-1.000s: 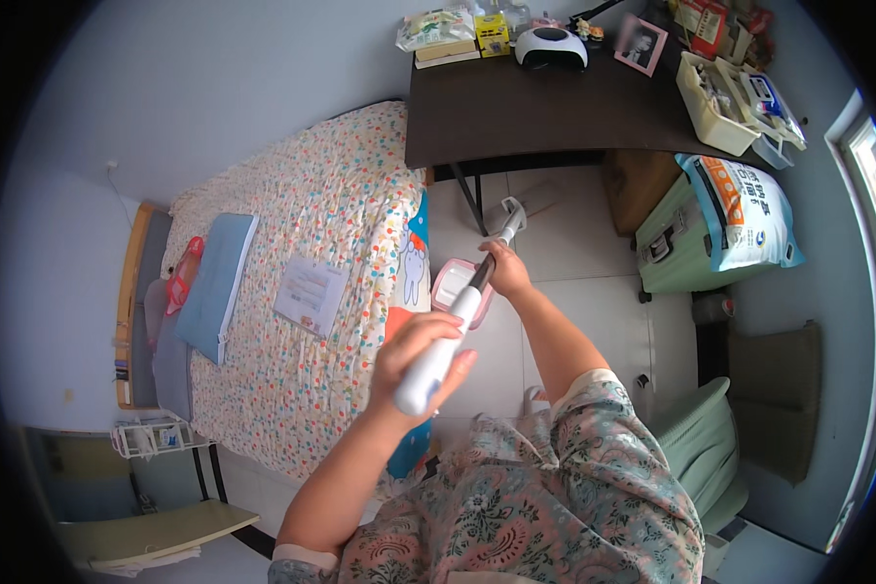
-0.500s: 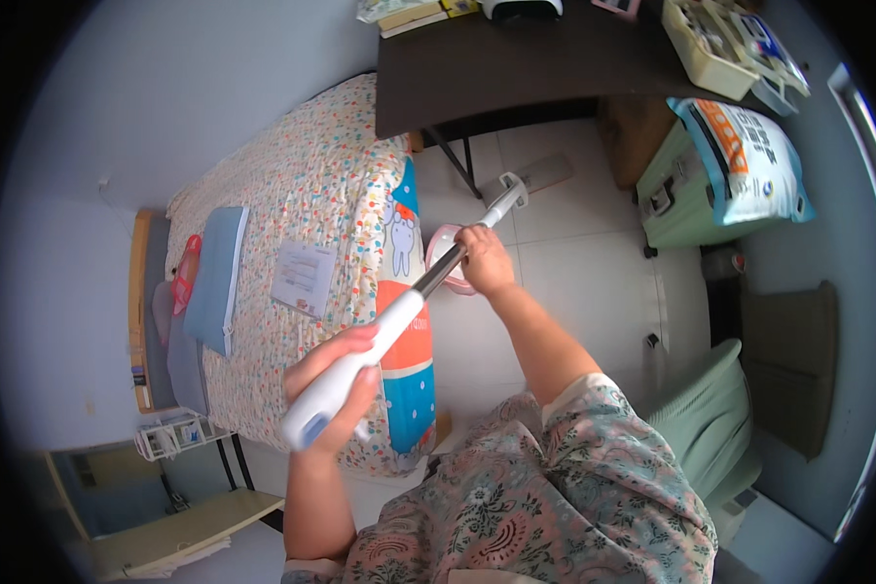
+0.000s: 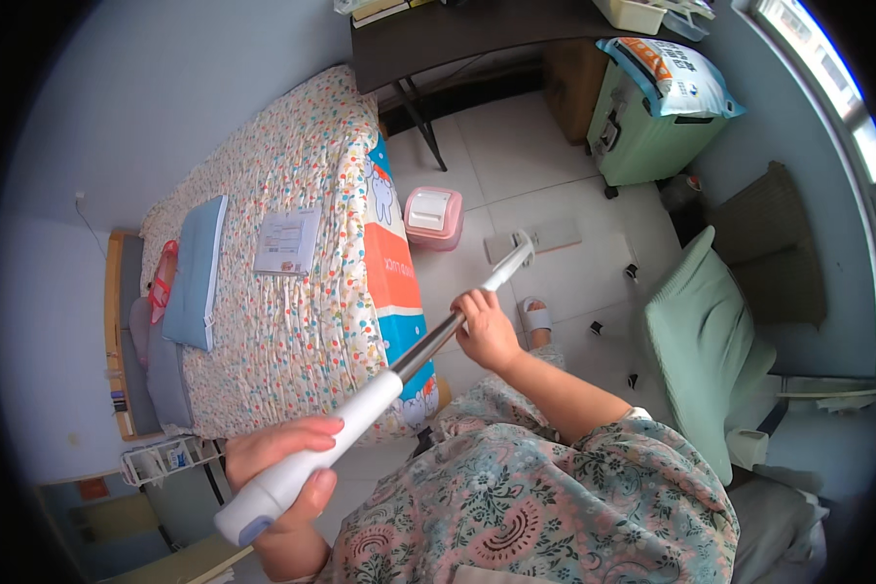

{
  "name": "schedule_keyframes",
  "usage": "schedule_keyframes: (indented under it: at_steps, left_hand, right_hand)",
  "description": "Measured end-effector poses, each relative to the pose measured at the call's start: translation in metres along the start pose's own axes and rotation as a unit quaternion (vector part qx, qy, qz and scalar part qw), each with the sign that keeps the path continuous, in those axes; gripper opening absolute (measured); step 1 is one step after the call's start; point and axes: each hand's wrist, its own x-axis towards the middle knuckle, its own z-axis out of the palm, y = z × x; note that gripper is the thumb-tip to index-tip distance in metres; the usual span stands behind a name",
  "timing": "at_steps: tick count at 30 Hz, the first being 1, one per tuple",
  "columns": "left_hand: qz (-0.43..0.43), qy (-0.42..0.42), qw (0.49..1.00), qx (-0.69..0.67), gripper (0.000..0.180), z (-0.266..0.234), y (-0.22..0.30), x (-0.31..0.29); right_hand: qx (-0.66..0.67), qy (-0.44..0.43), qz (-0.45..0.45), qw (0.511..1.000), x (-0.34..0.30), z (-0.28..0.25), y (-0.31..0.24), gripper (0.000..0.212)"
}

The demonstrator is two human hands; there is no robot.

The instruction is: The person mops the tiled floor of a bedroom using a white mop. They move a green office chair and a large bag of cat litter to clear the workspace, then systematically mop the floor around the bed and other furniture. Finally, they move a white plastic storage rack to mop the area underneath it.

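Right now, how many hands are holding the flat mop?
2: the left hand on the white grip, the right hand farther down the pole. Both show.

We see smooth, glossy white plastic on the grip (image 3: 365, 404) of the long-handled tool (image 3: 417, 360), and bright polished metal along its tube (image 3: 428, 348). The pink lidded bin (image 3: 434, 232) looks like smooth plastic. Pale floor tiles (image 3: 535, 136) carry a faint sheen, while the dark desktop (image 3: 457, 39) reads as nearly matt. We find soft, puckered printed cloth in the quilt (image 3: 273, 360), ribbed matt fabric in the green cover (image 3: 696, 341), smooth plastic on the suitcase (image 3: 652, 141), and glossy film on the bag (image 3: 676, 83).
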Motion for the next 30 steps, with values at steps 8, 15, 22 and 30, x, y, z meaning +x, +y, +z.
schedule_keyframes:
  at_steps: [8,15,22,30]
  left_hand:
    - [0.044,0.018,0.999,0.01,0.028,-0.029,0.018,-0.075]
    - [0.097,0.171,0.98,0.003,0.032,-0.011,0.037,-0.082]
    - [0.076,-0.009,0.994,-0.082,0.024,0.069,0.031,0.025]
    - [0.131,-0.096,0.982,-0.102,0.022,0.167,0.049,0.147]
  right_hand:
    - [-0.017,-0.05,0.018,0.998,-0.06,0.023,0.001,0.02]
    - [-0.065,-0.087,-0.011,0.994,-0.046,-0.015,-0.013,0.007]
    - [-0.085,0.023,0.078,0.993,0.003,-0.104,0.109,0.011]
    - [-0.065,0.079,0.242,0.965,0.044,-0.152,0.228,0.022]
